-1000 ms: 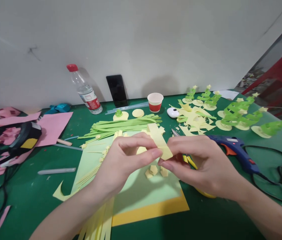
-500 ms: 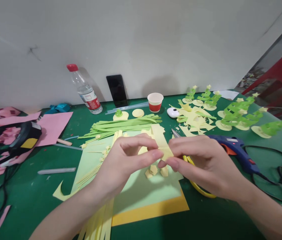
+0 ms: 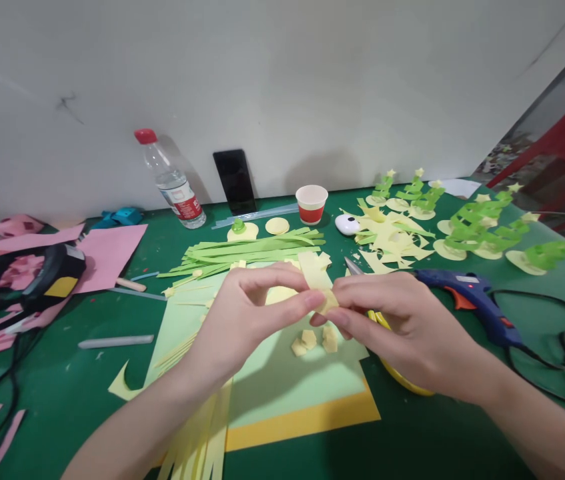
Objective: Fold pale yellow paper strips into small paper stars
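The pale yellow paper strip (image 3: 313,272) was long and flat. Its long way ran from the person's fingers up and away, toward the red and white cup (image 3: 311,205). It leaned a bit: the far end tipped to the left, and the near end sat lower and more to the right. The far end stuck out free past the fingertips.

The strip looked smooth and plain, with straight sides. The near end looked folded over and a little darker, but the fingers hid much of it, so the shape of the fold was hard to tell. It was up over the pale green sheet (image 3: 292,387), between the two hands.

The left hand (image 3: 255,317) was pinched nearly closed, with the strip between thumb and first finger. The right hand (image 3: 397,323) pinched the folded end the same way, from the other side. Its other fingers were curled in and partly hidden.

Below the strip, small folded yellow pieces (image 3: 308,339) sat on the green sheet. Yellow-handled scissors (image 3: 402,380) lay under and beside the right hand. More yellow strips (image 3: 207,427) lay below the left hand, near the left arm.
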A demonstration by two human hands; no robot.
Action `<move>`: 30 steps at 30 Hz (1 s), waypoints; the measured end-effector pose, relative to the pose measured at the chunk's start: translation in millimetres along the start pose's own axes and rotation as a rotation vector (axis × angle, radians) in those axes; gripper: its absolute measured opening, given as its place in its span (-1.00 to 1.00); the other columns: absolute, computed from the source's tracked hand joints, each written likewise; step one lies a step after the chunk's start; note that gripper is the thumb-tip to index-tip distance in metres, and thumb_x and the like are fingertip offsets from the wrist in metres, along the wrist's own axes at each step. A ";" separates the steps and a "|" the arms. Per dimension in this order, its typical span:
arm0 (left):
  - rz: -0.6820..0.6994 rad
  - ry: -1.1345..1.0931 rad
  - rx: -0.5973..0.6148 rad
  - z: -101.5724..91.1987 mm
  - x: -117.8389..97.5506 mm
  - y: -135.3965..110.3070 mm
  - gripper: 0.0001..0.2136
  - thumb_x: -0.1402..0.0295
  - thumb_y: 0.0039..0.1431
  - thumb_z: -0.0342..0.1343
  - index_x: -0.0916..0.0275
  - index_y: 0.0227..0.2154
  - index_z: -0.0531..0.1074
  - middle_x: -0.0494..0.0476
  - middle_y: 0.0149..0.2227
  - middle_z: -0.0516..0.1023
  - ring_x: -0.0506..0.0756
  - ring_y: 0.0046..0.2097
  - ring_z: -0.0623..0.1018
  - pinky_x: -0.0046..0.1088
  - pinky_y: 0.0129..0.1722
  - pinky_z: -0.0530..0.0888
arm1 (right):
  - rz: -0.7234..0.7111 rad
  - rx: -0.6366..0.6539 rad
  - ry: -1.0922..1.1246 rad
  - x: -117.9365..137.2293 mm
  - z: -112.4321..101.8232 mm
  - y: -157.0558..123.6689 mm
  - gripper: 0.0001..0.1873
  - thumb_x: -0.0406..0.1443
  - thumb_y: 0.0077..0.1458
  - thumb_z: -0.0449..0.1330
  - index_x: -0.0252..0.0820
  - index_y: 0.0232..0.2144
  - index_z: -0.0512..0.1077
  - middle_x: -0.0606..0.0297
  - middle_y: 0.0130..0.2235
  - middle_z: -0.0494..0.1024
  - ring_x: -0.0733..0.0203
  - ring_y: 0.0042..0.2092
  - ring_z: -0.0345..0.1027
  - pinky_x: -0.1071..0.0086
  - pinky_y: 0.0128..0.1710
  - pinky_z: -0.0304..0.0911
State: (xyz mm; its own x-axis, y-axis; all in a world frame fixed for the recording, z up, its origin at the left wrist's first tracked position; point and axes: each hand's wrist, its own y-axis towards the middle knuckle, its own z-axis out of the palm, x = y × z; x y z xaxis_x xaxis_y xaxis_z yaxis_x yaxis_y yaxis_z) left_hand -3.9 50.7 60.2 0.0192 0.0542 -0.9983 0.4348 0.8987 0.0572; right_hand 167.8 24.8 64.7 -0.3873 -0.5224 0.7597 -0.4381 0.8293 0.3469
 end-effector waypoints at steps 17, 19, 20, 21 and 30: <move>-0.004 -0.040 -0.046 1.9 -4.6 -0.5 -0.92 0.48 -0.06 0.25 0.18 -0.56 0.58 -0.03 -0.55 0.46 0.01 -0.42 0.40 -0.43 -0.34 0.32 | 0.580 0.303 1.125 -10.2 -5.5 0.0 -0.68 -0.16 0.10 0.21 -0.33 -0.49 0.51 0.46 -0.63 0.25 0.53 -0.65 0.00 0.57 -0.72 -0.22; -0.009 -0.031 -0.040 1.4 -4.5 -0.6 -0.92 0.47 -0.05 0.26 0.18 -0.57 0.58 -0.02 -0.52 0.48 0.02 -0.41 0.41 -0.43 -0.33 0.33 | 0.616 0.336 1.197 -11.6 -6.0 0.7 -0.70 -0.16 0.07 0.25 -0.34 -0.47 0.51 0.49 -0.65 0.24 0.55 -0.68 -0.02 0.57 -0.74 -0.25; -0.008 -0.028 -0.035 1.3 -4.5 -0.7 -0.92 0.47 -0.05 0.26 0.18 -0.57 0.58 -0.01 -0.51 0.50 0.02 -0.40 0.41 -0.43 -0.33 0.33 | 0.631 0.354 1.217 -11.9 -6.3 1.1 -0.70 -0.16 0.06 0.26 -0.34 -0.47 0.51 0.50 -0.65 0.24 0.56 -0.69 -0.02 0.57 -0.74 -0.27; -0.003 -0.026 -0.031 1.2 -4.6 -0.6 -0.92 0.47 -0.05 0.26 0.18 -0.57 0.58 -0.01 -0.50 0.51 0.02 -0.40 0.42 -0.44 -0.33 0.33 | 0.648 0.373 1.226 -12.0 -6.7 1.5 -0.71 -0.16 0.05 0.26 -0.34 -0.47 0.50 0.51 -0.66 0.25 0.56 -0.70 -0.02 0.57 -0.75 -0.28; 0.028 0.027 -0.050 1.8 -2.9 -1.6 -0.92 0.46 -0.03 0.26 0.15 -0.55 0.59 -0.03 -0.54 0.48 0.02 -0.43 0.42 -0.42 -0.36 0.33 | 0.576 0.292 0.908 -9.7 -11.8 3.0 -0.65 -0.17 0.10 0.19 -0.31 -0.61 0.42 0.52 -0.73 0.24 0.56 -0.74 -0.05 0.56 -0.75 -0.21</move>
State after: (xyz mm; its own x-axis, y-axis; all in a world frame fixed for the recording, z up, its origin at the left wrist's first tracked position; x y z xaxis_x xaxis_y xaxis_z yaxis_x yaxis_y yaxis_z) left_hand -3.0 48.3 63.0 0.0056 0.0906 -0.9959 0.3887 0.9174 0.0856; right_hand 179.9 34.8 64.9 0.0905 0.3635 0.9272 -0.6046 0.7599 -0.2389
